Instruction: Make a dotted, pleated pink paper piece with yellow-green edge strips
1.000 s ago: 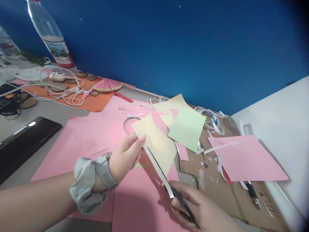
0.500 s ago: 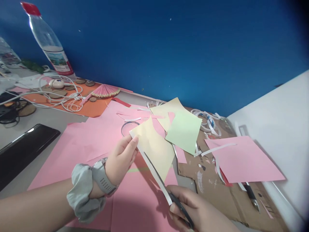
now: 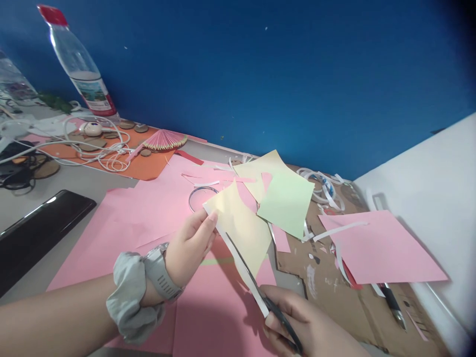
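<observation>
My left hand (image 3: 192, 243) pinches the upper left corner of a pale yellow sheet of paper (image 3: 245, 223) between thumb and fingers. On that wrist are a grey watch and a grey-green scrunchie (image 3: 128, 292). Dark-handled scissors (image 3: 284, 322) are gripped in my right hand (image 3: 297, 317). Their blades lie along the sheet's white lower edge, pointing up towards my left hand. A narrow white strip (image 3: 260, 300) hangs beside the blades at the lower end. Pink paper sheets (image 3: 219, 317) lie flat below both hands. Part of the right-hand fingers is hidden under the scissors.
A green sheet (image 3: 286, 203) overlaps another yellow one behind. Pink paper (image 3: 383, 248), a pen (image 3: 392, 305) and paper strips lie on cardboard (image 3: 334, 307) at right. At left are a black phone (image 3: 48, 233), white cables, a pink folded fan (image 3: 165, 140) and a bottle (image 3: 84, 74).
The whole view has shifted slightly, with things appearing a little further right. Both hands keep their grips, and the scissors stay along the yellow sheet's edge, where the white strip bends slightly more.
</observation>
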`<state>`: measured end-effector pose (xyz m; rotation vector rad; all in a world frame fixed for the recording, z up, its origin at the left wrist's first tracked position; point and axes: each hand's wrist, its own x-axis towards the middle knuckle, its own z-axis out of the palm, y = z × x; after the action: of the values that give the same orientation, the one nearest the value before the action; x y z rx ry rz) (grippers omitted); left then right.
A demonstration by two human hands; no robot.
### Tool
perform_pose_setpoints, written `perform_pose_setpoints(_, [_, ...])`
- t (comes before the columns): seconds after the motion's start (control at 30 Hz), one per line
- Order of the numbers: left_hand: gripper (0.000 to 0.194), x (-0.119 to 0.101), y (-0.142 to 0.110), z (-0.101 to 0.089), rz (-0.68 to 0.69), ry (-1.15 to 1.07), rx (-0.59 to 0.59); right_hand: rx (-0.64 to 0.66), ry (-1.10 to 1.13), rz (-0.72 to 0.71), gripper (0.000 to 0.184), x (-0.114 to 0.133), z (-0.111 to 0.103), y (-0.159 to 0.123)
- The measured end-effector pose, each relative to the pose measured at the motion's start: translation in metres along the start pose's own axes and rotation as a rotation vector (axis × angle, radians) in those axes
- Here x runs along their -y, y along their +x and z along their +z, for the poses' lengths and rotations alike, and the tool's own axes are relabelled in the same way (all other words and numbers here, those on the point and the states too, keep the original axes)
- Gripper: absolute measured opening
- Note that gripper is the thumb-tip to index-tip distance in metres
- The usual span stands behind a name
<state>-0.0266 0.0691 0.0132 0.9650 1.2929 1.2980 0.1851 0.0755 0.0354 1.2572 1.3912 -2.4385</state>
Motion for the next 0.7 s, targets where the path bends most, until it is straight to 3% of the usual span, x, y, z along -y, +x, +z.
perform_pose_setpoints(0.27, [0.037,0.0002,0.0009,-0.0006,-0.008,-0.011,0.0,-0.011,0.007,0.005,0.036,0.0049,0.0022,-0.0017])
perform_pose_setpoints(0.7, [0.036,0.0006,-0.0003,0.0003,0.005,-0.012,-0.014,0.009,0.021,-0.023,0.033,0.0049,0.0018,-0.0015])
